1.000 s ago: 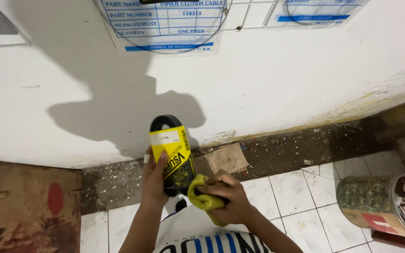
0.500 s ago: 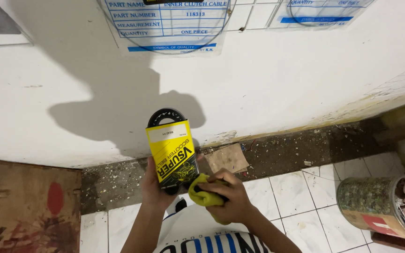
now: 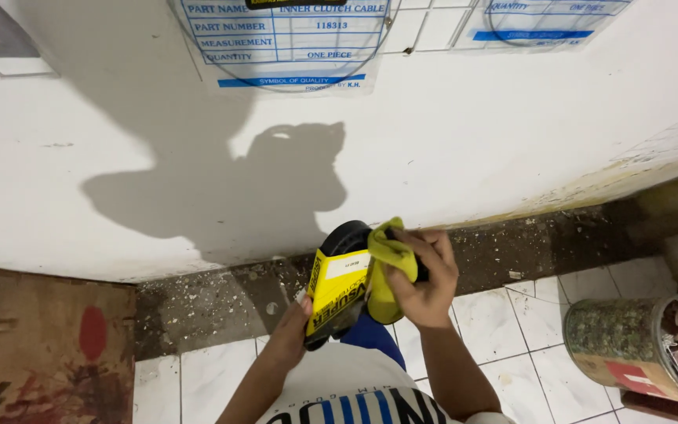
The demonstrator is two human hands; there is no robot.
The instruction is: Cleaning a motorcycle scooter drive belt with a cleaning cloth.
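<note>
The left hand [image 3: 292, 334] grips from below a black rubber belt in a yellow card sleeve [image 3: 337, 286], fingers closed around its lower end. The right hand [image 3: 425, 275] presses a yellow cloth [image 3: 390, 263] on the belt's right side, fingers folded over the cloth. The belt is held just above the white tile floor [image 3: 504, 314], in front of the white wall [image 3: 472, 141]. To the right of the belt, well apart, stands a round tin [image 3: 621, 345].

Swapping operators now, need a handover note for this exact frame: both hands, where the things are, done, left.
Left hand: grip on the lower end of the black belt in its yellow sleeve, held up over the tiled floor.
Right hand: presses a yellow cloth against the belt's upper right side.
Done: cloth is on the belt.
Left: how much is wiped cannot be told.
Nearby: can of odds and ends at right.
</note>
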